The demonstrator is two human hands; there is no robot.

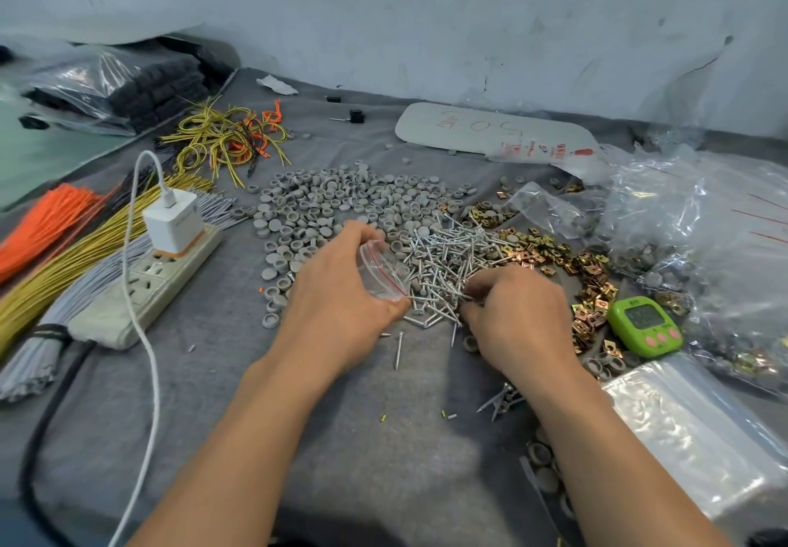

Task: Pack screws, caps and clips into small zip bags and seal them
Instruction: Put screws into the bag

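At frame centre I see the left hand (341, 290) pinching a small zip bag (381, 269) beside the screws (447, 261). The right hand (518, 312) closes its fingers in the pile, clutching screws. Caps (332, 201) lie above, clips (567, 261) to the right.

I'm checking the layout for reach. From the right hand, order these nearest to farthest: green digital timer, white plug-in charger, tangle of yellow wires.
From the right hand:
1. Green digital timer, just right.
2. White plug-in charger, far left.
3. Tangle of yellow wires, back left.
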